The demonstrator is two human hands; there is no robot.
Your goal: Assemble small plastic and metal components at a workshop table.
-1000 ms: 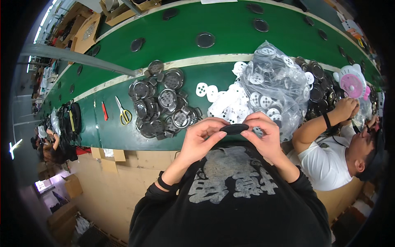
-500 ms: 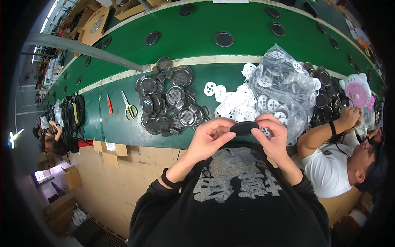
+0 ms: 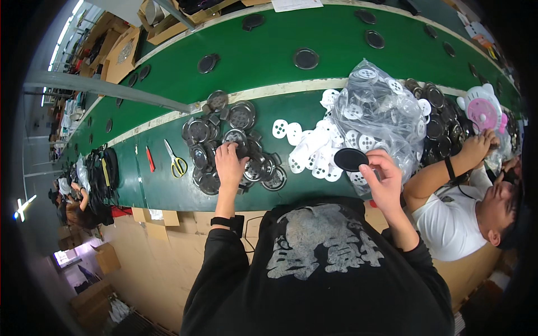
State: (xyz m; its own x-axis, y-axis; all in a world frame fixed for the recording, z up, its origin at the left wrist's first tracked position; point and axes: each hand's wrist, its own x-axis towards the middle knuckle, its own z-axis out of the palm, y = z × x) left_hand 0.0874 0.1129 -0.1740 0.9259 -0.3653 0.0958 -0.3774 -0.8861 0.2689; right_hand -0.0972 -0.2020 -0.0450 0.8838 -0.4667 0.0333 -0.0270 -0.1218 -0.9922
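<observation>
My right hand (image 3: 384, 176) pinches a flat black round disc (image 3: 350, 160) by its right edge, thumb against fingers, just above the white pieces. My left hand (image 3: 228, 162) reaches onto the pile of dark round plastic parts (image 3: 199, 131), its fingers bent over the near edge of one dark round part (image 3: 236, 138). Its fingertips partly hide that part's lower side. Between the two hands lie flat white round pieces with holes (image 3: 314, 148), spilling beside a clear plastic bag (image 3: 381, 112) that contains more of them.
Yellow-handled scissors (image 3: 178, 165) and a red tool (image 3: 150, 159) lie left of the pile. Behind a pale ledge, dark round parts (image 3: 305, 58) sit spaced along a green belt (image 3: 263, 50). At right, a co-worker's arm (image 3: 448, 168) is near a pink-and-white fan (image 3: 482, 112).
My left hand has let go of the black disc and moved left onto the pile of dark parts. The right hand keeps the disc, now slightly farther right and tilted faceward.
</observation>
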